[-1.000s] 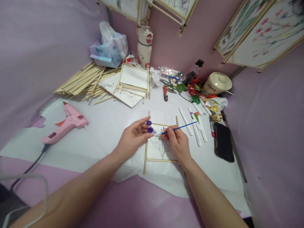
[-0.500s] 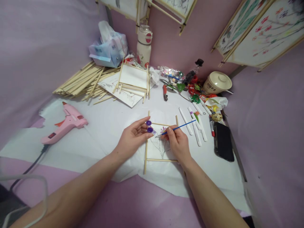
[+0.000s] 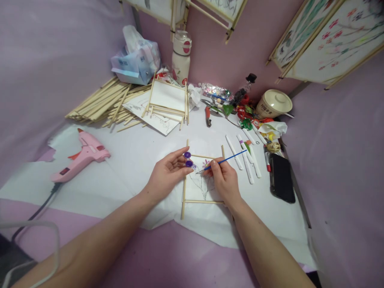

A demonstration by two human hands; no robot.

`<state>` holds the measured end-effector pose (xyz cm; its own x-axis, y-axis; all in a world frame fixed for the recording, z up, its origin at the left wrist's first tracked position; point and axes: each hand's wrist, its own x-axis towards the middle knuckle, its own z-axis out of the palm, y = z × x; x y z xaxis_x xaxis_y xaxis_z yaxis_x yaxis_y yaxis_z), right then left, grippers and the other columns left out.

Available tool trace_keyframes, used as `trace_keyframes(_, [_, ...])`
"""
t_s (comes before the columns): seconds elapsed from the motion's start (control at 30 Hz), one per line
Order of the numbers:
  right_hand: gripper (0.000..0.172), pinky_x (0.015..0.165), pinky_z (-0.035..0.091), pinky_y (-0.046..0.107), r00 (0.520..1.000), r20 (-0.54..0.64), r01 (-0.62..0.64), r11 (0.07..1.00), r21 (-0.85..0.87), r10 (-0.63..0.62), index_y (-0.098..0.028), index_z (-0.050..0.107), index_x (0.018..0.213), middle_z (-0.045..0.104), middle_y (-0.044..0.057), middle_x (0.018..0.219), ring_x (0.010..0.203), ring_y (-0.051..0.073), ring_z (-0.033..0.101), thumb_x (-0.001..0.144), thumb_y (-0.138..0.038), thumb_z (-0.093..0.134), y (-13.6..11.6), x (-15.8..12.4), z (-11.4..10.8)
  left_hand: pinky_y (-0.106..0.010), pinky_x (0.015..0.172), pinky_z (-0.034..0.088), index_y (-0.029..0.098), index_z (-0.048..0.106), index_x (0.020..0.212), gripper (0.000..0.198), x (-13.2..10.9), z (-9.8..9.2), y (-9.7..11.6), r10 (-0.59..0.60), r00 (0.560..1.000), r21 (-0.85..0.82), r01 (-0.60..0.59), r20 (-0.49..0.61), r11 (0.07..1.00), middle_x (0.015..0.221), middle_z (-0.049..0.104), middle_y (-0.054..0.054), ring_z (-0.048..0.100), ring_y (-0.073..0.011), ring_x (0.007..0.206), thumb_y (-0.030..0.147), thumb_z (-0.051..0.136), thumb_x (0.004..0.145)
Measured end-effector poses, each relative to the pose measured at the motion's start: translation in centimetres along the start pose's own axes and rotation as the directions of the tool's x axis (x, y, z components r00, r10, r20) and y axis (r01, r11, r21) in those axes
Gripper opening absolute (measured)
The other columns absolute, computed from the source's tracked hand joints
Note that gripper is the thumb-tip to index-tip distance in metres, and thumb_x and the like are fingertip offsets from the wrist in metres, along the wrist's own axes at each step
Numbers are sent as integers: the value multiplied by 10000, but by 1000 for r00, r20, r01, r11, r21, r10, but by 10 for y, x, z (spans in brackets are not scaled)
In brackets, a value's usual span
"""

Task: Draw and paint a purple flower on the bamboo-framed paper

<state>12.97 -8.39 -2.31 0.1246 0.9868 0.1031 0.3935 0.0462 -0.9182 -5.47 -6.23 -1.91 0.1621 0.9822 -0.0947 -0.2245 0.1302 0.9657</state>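
White paper sheet (image 3: 135,160) covers most of a purple-draped work surface (image 3: 186,256) seen from above, with purple cloth rising on both sides. At ten o'clock lies a heap of bare wooden sticks (image 3: 99,102), and beside it at eleven o'clock a stack of small stick frames (image 3: 168,98) rests on a line drawing. A pink glue gun (image 3: 82,154) lies at nine o'clock, its cord running off toward eight. At one o'clock sit a cream lidded tub (image 3: 273,105) and a tangle of small colourful craft bits, with a black phone (image 3: 281,178) at three o'clock. White marker pens (image 3: 247,160) lie side by side at two o'clock, just beside the centre.

In the centre lies a small paper panel (image 3: 201,185) edged with wooden sticks, bearing a thin line drawing of a flower with pink at its top. Both forearms reach in from six o'clock. The left hand (image 3: 166,176) rests at the panel's nine o'clock edge, fingers pinching two little purple paint pots (image 3: 188,159) joined together. The right hand (image 3: 223,180) rests on the panel's three o'clock side, gripping a thin blue paintbrush (image 3: 223,161) like a pen. Its handle points to two o'clock and its tip points toward the purple pots, above the paper near the flower; whether it touches cannot be told.
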Motion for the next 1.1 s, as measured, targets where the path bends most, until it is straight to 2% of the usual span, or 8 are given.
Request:
trace_keyframes(0.33, [263,621,471,277,999,-52,-3,1000,-12,2,-213,590,864,720,21,730,654,153,635,953,-430,471,2,1,2,-355,928,501,208,641,1238,607,0,0,-1,10,1000,2,-10,8,1000,951,644,-25,621,-168,939,194,810,655])
trace_keyframes(0.6, [261,608,467,270,1000,-21,-11,1000,6,11,-212,582,833,697,5,669,614,147,621,949,-423,481,1,-1,0,-344,915,511,211,650,1224,592,0,0,0,9,1000,1,-9,7,1000,927,641,-13,622,-154,914,182,812,655])
trace_keyframes(0.93, [251,666,479,278,998,-64,1,1000,-11,-1,-213,588,863,711,13,732,679,147,635,961,-409,467,3,0,2,-344,924,507,213,647,1232,603,0,0,0,9,1000,1,-9,5,1000,929,641,-15,622,-159,924,190,816,654])
trace_keyframes(1.1, [256,635,478,267,999,-34,-3,1000,-28,2,-209,584,852,710,10,708,656,147,641,958,-413,472,2,0,1,-333,924,502,200,636,1243,613,0,0,-1,3,1000,-2,-3,5,1000,948,647,-21,615,-150,928,186,813,657])
